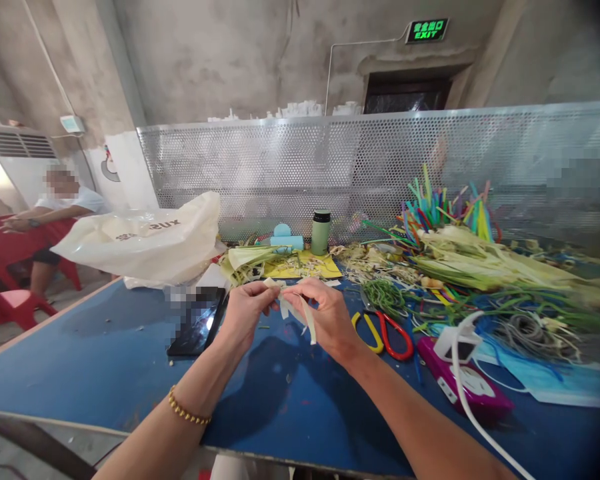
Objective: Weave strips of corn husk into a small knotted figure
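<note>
Left hand (247, 310) and right hand (327, 317) pinch a pale strip (309, 321), its tail hanging toward five o'clock. I'd say they're shaping it, which calls for a steady hold next; scissors (383, 333) lie at four o'clock.

at the upper right of the frame, we read "exit" in glowing green letters on the emergency exit sign (427, 31), with the chinese characters "安全出口" above it. left of centre, we see dark printing on the whitish plastic bag (145, 248), but cannot read it surely.
</note>
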`<state>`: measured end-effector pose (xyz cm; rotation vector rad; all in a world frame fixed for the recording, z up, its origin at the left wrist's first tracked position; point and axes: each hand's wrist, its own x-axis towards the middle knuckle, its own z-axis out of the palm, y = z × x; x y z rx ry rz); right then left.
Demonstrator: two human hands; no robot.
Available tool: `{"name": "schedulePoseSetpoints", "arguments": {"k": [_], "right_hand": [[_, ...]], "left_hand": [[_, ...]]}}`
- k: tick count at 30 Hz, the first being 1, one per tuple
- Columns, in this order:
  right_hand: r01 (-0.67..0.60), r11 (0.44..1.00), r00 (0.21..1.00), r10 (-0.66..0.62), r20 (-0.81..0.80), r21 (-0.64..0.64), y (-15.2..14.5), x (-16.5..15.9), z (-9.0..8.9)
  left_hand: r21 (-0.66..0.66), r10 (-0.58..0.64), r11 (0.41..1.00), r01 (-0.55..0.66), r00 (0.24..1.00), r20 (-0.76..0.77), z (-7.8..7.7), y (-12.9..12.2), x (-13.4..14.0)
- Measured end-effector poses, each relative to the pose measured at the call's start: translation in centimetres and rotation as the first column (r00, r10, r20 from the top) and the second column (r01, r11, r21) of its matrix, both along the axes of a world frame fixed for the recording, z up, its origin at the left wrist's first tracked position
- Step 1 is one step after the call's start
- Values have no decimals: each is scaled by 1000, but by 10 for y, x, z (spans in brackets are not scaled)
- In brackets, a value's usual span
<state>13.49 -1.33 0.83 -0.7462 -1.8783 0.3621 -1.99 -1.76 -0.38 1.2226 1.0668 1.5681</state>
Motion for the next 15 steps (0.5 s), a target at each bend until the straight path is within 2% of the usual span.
{"name": "schedulePoseSetpoints", "arguments": {"k": [2, 5, 6, 8, 11, 15], "right_hand": [[-60, 996, 996, 55, -64, -66, 0, -1, 0], [-34, 996, 995, 26, -98, -86, 2, -2, -3], [-16, 999, 997, 13, -78, -46, 3, -2, -3], [-8, 992, 1000, 5, 27, 124, 2, -2, -5], [-40, 913, 962, -75, 263, 406, -4, -4, -6], [-8, 830, 891, -248, 381, 558, -10, -7, -10]], "left_hand": [[-7, 23, 1000, -23, 1000, 2, 1, 0, 0], [-27, 21, 999, -20, 999, 37, 1, 0, 0], [-33, 17, 999, -15, 998, 56, 0, 1, -1], [-34, 5, 999, -2, 995, 101, 0, 2, -1], [-17, -5, 1000, 8, 981, 195, -1, 3, -2], [-20, 5, 1000, 1, 944, 331, -3, 6, -4]]}}
